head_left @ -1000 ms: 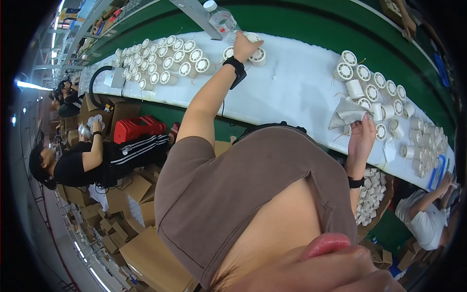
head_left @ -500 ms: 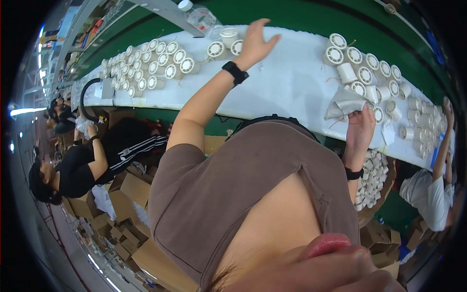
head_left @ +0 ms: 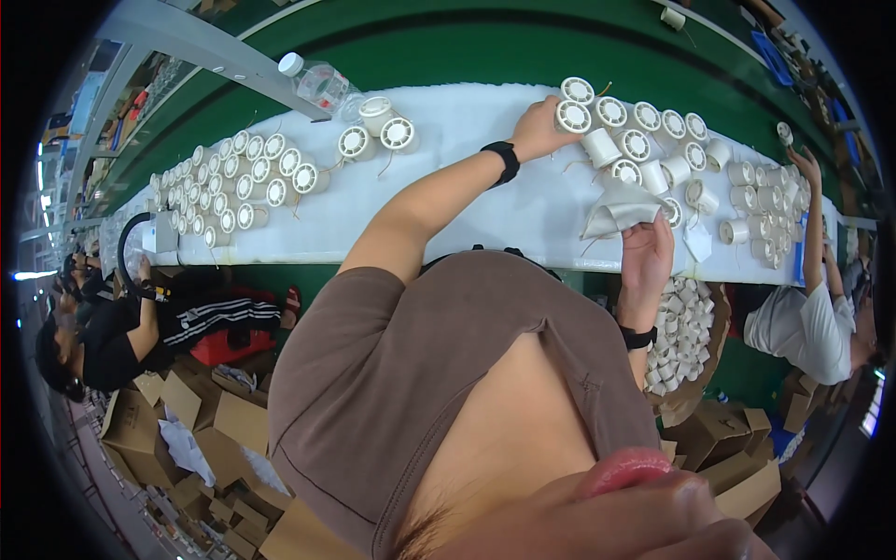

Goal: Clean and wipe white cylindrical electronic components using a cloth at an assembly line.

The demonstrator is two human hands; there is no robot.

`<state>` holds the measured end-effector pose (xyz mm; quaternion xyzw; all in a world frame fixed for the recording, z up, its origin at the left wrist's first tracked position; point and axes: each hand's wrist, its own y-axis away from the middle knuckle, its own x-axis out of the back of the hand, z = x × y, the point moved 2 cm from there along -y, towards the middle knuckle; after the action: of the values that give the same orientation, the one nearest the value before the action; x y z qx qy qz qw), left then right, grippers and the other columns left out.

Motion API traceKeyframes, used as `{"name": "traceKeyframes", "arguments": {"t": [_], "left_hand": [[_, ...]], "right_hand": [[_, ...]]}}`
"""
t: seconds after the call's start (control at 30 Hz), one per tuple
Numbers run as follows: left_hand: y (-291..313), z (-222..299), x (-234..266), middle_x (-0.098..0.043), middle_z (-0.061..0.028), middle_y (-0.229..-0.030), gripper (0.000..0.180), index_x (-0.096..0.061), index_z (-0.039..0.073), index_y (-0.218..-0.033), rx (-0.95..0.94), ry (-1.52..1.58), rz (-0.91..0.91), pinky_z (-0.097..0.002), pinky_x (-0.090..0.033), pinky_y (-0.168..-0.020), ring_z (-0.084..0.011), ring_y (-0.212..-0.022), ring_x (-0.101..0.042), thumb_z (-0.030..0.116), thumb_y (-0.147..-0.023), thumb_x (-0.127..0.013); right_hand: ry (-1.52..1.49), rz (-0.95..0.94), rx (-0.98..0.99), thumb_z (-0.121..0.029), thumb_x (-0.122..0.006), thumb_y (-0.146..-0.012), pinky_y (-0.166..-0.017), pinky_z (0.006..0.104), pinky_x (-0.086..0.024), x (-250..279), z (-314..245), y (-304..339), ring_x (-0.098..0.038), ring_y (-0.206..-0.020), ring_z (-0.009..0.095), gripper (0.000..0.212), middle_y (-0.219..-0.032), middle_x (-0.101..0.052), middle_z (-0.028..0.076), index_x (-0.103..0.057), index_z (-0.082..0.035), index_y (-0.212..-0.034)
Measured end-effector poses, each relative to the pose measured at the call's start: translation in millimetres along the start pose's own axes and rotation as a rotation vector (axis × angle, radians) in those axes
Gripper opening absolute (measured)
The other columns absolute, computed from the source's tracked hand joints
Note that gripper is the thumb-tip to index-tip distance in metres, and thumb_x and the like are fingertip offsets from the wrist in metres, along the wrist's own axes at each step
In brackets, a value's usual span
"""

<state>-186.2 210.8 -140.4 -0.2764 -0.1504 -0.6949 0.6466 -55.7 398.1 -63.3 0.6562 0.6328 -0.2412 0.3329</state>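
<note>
My left hand [head_left: 541, 130] is at the left end of the right-hand group of parts, with its fingers curled round a white cylinder with a slotted round face [head_left: 572, 117]. Some of its fingertips are hidden behind that part. Near the table's front edge, my right hand [head_left: 649, 247] pinches a light grey cloth [head_left: 619, 207] between thumb and fingers. The cloth hangs beside several more white cylinders, some upright with a slotted face [head_left: 634, 145], one lying on its side [head_left: 600, 148]. Thin wires stick out from some of them.
Three white cylinders [head_left: 398, 134] stand near a clear bottle [head_left: 320, 86]. A denser group [head_left: 245, 189] fills the table's left part. Below the table, a carton holds many small white pieces [head_left: 679, 336]. One person [head_left: 103, 345] works at left, another [head_left: 803, 327] at right. A green conveyor [head_left: 448, 51] runs behind.
My left hand has moved right, from beside the small group near the bottle to a cylinder in the right-hand group. My right hand keeps holding the cloth. The view has shifted.
</note>
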Motion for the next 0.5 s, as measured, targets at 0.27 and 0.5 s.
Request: {"name": "traceKeyframes", "arguments": {"t": [0.27, 0.5], "left_hand": [[57.6, 48.7, 52.4, -0.055, -0.0138, -0.09, 0.055, -0.045, 0.001, -0.096, -0.058, 0.203, -0.027, -0.0333, -0.043, -0.07, -0.0259, -0.081, -0.054, 0.026, -0.055, -0.071], [84.2, 67.3, 74.1, -0.055, -0.0136, -0.085, 0.051, -0.047, 0.004, -0.096, -0.214, -0.028, 0.081, -0.0331, -0.043, -0.066, -0.0259, -0.076, -0.054, 0.02, -0.054, -0.07]], "right_hand": [[1.385, -0.486, 0.67, -0.001, -0.042, -0.076, -0.088, 0.0333, -0.034, -69.1, 9.1, -19.6, -0.049, -0.099, 0.025, 0.031, -0.106, -0.052, 0.013, -0.048, 0.0, -0.106], [1.428, -0.62, 0.743, 0.003, -0.041, -0.072, -0.09, 0.0358, -0.033, -84.5, 42.5, -37.7, -0.042, -0.107, 0.031, 0.034, -0.113, -0.046, 0.016, -0.048, 0.001, -0.106]]}}
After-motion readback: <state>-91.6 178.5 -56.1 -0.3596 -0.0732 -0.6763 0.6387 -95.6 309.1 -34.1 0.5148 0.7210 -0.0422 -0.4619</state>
